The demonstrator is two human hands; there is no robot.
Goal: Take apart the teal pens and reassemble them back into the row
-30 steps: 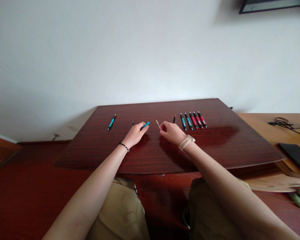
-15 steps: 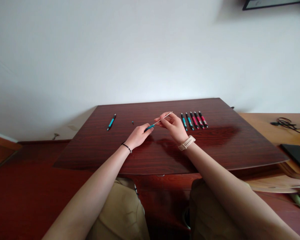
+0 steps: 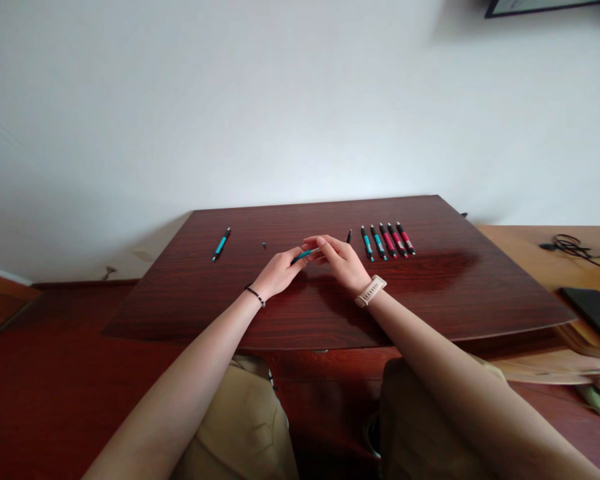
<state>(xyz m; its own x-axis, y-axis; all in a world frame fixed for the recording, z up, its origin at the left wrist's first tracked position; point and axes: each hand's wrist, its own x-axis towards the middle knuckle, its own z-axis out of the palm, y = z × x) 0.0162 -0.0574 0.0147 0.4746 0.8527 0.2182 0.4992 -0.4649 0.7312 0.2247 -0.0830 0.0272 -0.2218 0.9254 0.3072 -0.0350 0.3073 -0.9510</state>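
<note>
Left hand: the left hand [image 3: 279, 272] rests near the middle of the table [image 3: 430, 293], fingers closed around the near end of a teal barrel [image 3: 304, 254]; a dark band circles the wrist.
Right hand: the right hand [image 3: 341, 261] meets the left one, fingertips pinched on the far end of the same barrel; a pale watch [image 3: 371, 291] sits on the wrist.
Barrel: held between both hands just above the tabletop, tilted up toward the right; whether anything sits inside it cannot be told.
Small parts: a dark tip [image 3: 349, 236] lies just beyond the right hand; a tiny dark bit [image 3: 264, 245] lies beyond the left hand.
Pen row: four pens [image 3: 387, 240], two teal and two red, lie side by side to the right of the hands.
Lone pen: a teal pen [image 3: 221, 244] lies well apart at the left.
Side surface: a cable [image 3: 570, 245] and a dark flat object [image 3: 593, 313] lie on the lighter desk at the right.
</note>
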